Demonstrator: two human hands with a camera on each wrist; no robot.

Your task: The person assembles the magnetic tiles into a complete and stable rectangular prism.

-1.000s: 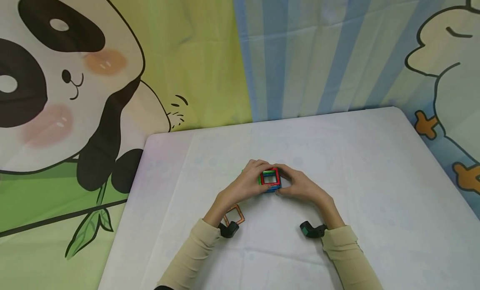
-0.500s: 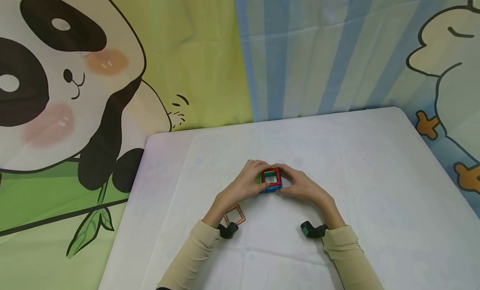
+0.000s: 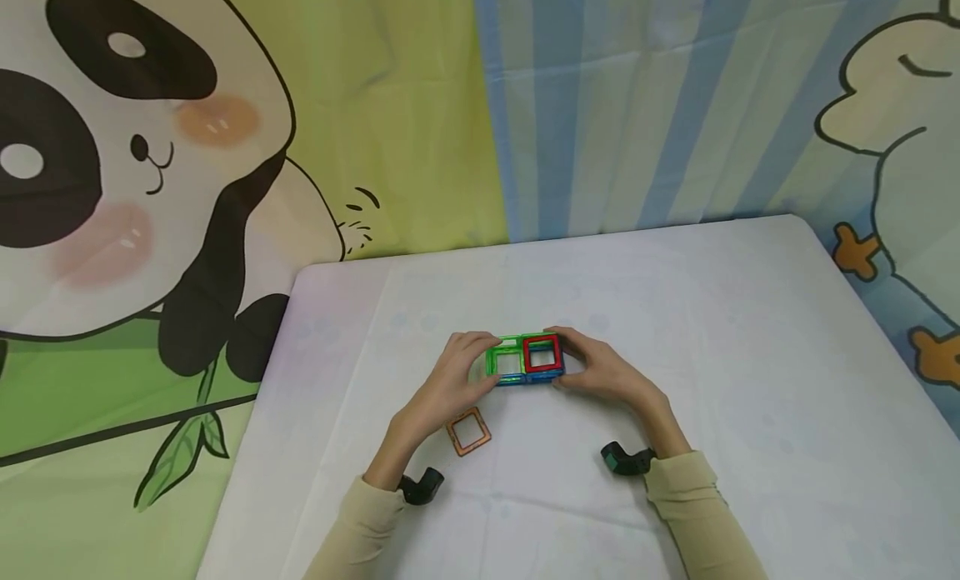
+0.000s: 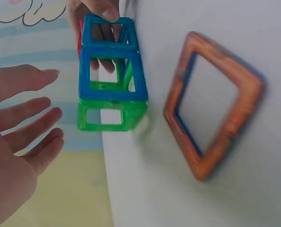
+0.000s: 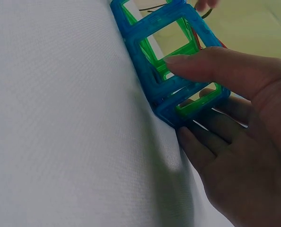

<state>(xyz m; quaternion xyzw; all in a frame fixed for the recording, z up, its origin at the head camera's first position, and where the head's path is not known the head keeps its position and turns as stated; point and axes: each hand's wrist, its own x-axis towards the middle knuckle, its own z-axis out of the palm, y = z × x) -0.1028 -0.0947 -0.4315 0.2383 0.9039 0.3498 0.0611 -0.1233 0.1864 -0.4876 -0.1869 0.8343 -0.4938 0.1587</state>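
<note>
A small box-like build of magnetic tiles stands on the white table in the head view, with green frames [image 3: 491, 362] at its left and a red square [image 3: 542, 370] on top at its right. Blue tiles [image 4: 113, 96] line its near side. My right hand [image 3: 603, 370] pinches the right end; in the right wrist view its thumb [image 5: 197, 66] lies on a blue tile, fingers on the far side. My left hand [image 3: 450, 380] is beside the left end, fingers spread and holding nothing, apart from the build in the left wrist view. An orange square magnetic tile [image 4: 232, 130] lies flat near it.
The white tabletop [image 3: 712, 355] stretches around both hands. Behind it hangs a cloth printed with a panda [image 3: 202, 297] and stripes. A black wrist camera [image 3: 422, 487] sits on the left wrist and another camera [image 3: 626, 461] on the right.
My left hand has let go of the build and moved left and slightly down, uncovering its green left part. The right hand keeps its hold in the same place.
</note>
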